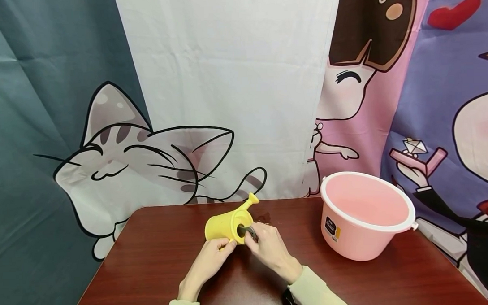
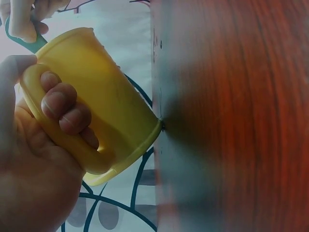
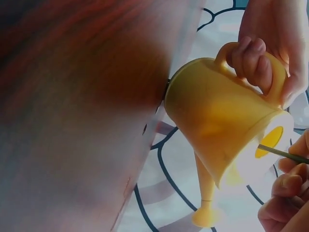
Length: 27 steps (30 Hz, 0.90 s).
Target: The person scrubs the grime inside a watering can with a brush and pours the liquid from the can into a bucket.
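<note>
A yellow watering can [image 1: 219,227] is tilted over the table, with its spout pointing to the back right and its round opening turned toward the right hand. The left hand [image 1: 209,260] grips the can's handle [image 2: 41,113], with fingers curled through the loop. In the right hand [image 1: 273,250] is a thin, dark green curved thing [image 3: 285,153], pinched between thumb and fingers. One end of it reaches into the can's opening; its exact kind cannot be told. The inside of the can is mostly hidden.
A pink bucket [image 1: 362,245] with a white rim stands at the right of the brown wooden table [image 1: 151,263]. Behind the table hangs a printed cloth [image 1: 233,81] with cartoon figures. Small wet-looking marks show on the tabletop behind the right hand.
</note>
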### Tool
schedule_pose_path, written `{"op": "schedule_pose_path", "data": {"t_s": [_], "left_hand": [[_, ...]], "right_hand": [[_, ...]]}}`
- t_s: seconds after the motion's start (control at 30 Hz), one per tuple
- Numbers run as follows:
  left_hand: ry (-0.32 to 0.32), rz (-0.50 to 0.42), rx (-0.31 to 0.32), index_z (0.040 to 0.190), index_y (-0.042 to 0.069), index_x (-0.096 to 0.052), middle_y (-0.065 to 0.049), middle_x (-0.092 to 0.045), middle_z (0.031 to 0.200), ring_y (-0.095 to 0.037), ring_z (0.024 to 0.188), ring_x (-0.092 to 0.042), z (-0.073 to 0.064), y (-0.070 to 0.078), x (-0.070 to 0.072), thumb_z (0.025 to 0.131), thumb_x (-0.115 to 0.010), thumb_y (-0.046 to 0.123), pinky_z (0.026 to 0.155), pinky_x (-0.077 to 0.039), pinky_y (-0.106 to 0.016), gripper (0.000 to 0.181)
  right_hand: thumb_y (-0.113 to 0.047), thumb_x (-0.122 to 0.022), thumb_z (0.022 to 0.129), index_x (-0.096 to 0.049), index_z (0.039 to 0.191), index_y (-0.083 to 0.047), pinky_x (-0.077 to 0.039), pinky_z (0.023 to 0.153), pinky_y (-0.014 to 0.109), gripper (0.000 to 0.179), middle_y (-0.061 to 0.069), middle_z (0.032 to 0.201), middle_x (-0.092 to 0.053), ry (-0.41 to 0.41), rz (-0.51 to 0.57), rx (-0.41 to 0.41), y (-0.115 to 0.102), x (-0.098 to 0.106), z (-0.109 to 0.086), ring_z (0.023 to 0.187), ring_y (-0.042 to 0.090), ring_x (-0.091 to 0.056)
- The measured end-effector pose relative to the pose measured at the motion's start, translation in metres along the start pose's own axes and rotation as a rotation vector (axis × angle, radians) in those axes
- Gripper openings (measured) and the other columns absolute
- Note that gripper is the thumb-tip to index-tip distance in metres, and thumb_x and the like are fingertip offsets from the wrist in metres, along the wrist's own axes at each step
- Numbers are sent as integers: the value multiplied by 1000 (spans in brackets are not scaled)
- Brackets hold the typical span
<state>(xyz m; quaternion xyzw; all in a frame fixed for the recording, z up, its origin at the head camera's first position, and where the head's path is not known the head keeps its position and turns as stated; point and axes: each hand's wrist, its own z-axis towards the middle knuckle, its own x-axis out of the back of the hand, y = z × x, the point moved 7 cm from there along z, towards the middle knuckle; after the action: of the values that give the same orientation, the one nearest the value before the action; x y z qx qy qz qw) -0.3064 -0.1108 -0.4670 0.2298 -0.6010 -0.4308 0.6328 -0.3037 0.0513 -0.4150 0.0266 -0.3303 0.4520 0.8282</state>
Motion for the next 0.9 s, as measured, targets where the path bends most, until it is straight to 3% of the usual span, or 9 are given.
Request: {"op": "schedule_pose_path", "data": {"t_s": [0.4, 0.9], "left_hand": [[1, 6, -11, 63, 18, -45, 11, -33, 57, -4, 52, -31, 0, 1, 1, 97, -57, 42, 51, -30, -21, 44], [6, 17, -22, 62, 20, -45, 12, -33, 58, -3, 52, -32, 0, 3, 0, 97, -58, 40, 51, -30, -21, 43]], "right_hand": [[-6, -63, 77, -39, 67, -19, -27, 48, 16, 29, -10, 63, -32, 74, 26, 45, -5, 7, 1, 53, 4, -32], [-10, -68, 85, -49, 71, -19, -35, 50, 21, 26, -12, 63, -39, -70, -56, -97, 9, -10, -2, 54, 6, -39]]}}
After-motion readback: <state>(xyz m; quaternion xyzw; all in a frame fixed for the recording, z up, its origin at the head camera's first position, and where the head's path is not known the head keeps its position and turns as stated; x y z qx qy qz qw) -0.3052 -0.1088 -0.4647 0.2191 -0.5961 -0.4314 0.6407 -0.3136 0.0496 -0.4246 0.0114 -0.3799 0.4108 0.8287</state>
